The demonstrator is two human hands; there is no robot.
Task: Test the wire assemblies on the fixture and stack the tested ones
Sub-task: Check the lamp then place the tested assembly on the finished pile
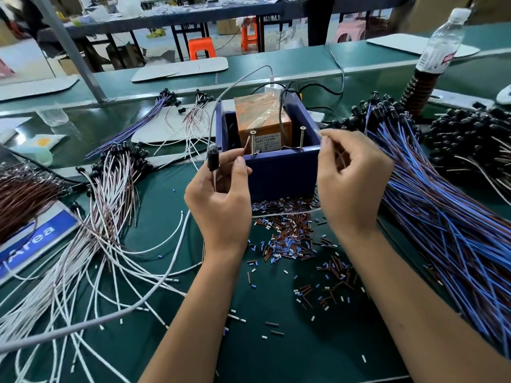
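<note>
Head view, your left grip: your left hand (218,208) pinches a wire assembly; its dark bulb-tipped holder (213,158) stands upright above your thumb, and a brown lead tip (247,144) pokes up from your fingertips just beside the left screw (252,143).
Your right grip: your right hand (349,183) has thumb and forefinger pressed together on a thin lead end (317,133) at the fixture's right wall, near the right screw (302,137).
Fixture: the blue box (284,172) sits at 12 o'clock from your hands, open on top, with an orange taped block (262,120) inside and both screws standing upright at its front edge.
At 6 o'clock of the box: cut insulation bits (287,239), brown, blue and white, lie scattered on the green worktop (304,341).
At 9 o'clock: white-and-brown assemblies (110,217) lie spread in a loose fan, heads pointing away from you.
At 3 o'clock: a thick heap of blue-and-brown assemblies (442,217), black heads at its far end.
At 1 o'clock, far: a plastic bottle (442,40) stands tilted on a coiled holder.
Grey cable (221,98): arcs from behind the box toward your left.
</note>
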